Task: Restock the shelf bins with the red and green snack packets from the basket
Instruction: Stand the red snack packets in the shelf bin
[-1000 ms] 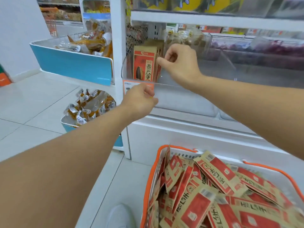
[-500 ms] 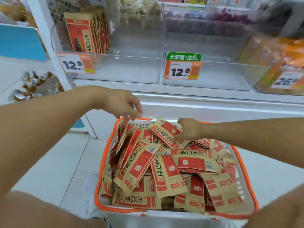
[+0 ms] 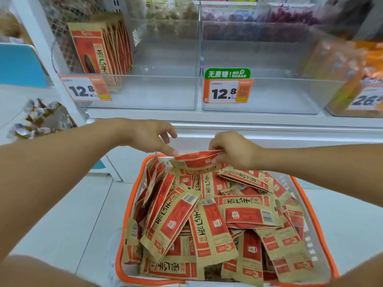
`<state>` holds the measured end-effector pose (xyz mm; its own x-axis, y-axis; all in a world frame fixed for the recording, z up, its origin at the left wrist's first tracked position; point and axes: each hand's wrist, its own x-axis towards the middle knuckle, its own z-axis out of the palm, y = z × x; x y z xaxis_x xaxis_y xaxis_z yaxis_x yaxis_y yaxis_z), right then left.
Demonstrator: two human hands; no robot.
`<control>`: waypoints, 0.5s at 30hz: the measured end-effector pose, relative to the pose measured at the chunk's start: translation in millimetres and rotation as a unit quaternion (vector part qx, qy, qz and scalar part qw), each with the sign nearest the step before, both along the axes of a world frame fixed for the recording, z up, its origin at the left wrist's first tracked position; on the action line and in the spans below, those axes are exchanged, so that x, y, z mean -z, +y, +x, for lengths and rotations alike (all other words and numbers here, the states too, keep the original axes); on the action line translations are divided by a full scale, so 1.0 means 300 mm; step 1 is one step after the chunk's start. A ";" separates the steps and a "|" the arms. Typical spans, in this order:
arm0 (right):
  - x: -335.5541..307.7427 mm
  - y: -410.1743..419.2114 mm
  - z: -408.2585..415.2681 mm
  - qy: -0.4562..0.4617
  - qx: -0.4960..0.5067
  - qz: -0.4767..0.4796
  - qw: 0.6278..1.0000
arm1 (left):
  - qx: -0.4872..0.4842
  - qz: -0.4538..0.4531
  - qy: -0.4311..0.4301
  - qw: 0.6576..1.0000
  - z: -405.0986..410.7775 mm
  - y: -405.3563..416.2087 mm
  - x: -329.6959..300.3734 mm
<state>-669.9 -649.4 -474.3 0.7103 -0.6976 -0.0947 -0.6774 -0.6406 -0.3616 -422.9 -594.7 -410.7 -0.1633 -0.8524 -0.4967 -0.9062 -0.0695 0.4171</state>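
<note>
An orange-rimmed basket (image 3: 128, 204) on the floor is heaped with red and tan snack packets (image 3: 209, 222). My right hand (image 3: 232, 150) pinches one red packet (image 3: 196, 159) by its right end and holds it just above the pile at the basket's far edge. My left hand (image 3: 149, 137) reaches in from the left, and its fingertips touch the packet's left end. Above, the left clear shelf bin (image 3: 157, 90) holds a short upright row of red packets (image 3: 99, 50) at its left side. The clear bin (image 3: 269, 94) to its right holds no packets.
Orange price tags (image 3: 87, 88) hang on the bin fronts, and a green-topped tag (image 3: 228, 85) is on the middle bin. A bin of orange bags (image 3: 356, 75) stands at the right. A blue-fronted rack (image 3: 18, 65) and loose wrapped sweets (image 3: 39, 119) are at the left. White floor surrounds the basket.
Both hands dropped from the shelf bin to the basket. My right hand picked up a red packet and lifted it off the pile; my left hand moved in to its other end.
</note>
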 end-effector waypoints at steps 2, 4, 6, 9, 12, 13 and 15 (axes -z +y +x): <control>-0.078 -0.005 -0.020 -0.041 -0.084 -0.114 0.989 | -0.021 0.000 0.033 0.999 0.017 0.004 -0.018; -0.153 0.006 -0.030 -0.082 -0.144 -0.235 0.958 | -0.032 0.027 0.114 0.993 0.018 0.015 -0.045; -0.222 0.018 -0.028 -0.128 -0.175 -0.339 0.915 | -0.019 0.034 0.173 0.984 0.002 0.031 -0.071; -0.296 0.020 -0.015 -0.176 -0.180 -0.428 0.868 | -0.007 0.000 0.214 0.977 -0.044 0.060 -0.100; -0.329 0.021 0.003 -0.208 -0.133 -0.432 0.868 | -0.071 -0.098 0.233 0.965 -0.076 0.072 -0.108; -0.335 0.025 0.015 -0.212 -0.091 -0.414 0.881 | -0.103 -0.144 0.243 0.954 -0.075 0.072 -0.108; -0.347 0.037 0.046 -0.253 0.041 -0.276 0.926 | -0.168 -0.220 0.274 0.921 -0.056 0.071 -0.110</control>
